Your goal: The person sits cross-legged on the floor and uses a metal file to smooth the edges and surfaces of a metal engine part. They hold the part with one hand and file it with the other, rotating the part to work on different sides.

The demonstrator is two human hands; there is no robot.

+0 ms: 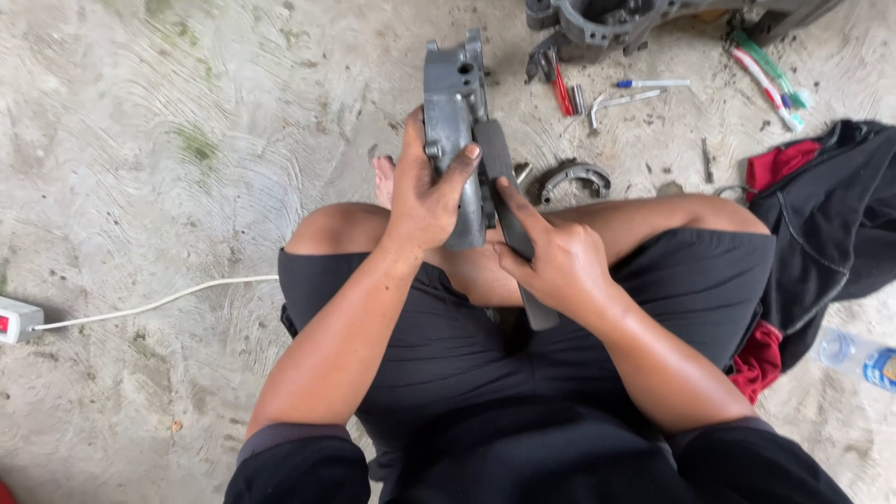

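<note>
Head view of a person seated on a concrete floor [168, 140], knees drawn up, working over the lap. The left hand [425, 191] is clenched around a grey cast-metal housing [453, 98], thumb across its front face and fingers wrapped behind, holding it roughly upright above the knees with its upper end pointing away from the body. The right hand [560, 266] is closed on a flat dark bar [504, 201], possibly a file or abrasive block, with the index finger stretched along it; the bar lies against the right-hand edge of the housing and its lower end projects past the heel of the hand toward the lap. On the floor beyond the knees lie a curved metal shoe [574, 177], a red-handled tool [561, 93], a bent hex key [616, 101] and a white pen-like item [653, 84]; a larger grey casting [607, 23] sits at the top edge of the view. A white power strip [19, 319] with its cable [159, 303] rests at the left edge, dark and red clothing [826, 215] at the right, and a plastic bottle [859, 359] near the lower right. Likely hazards: the housing is braced by one hand only, so pressure from the bar could twist it loose onto the bare legs; a slip of the bar could carry its edge across the left thumb, which lies close to the contact line.
</note>
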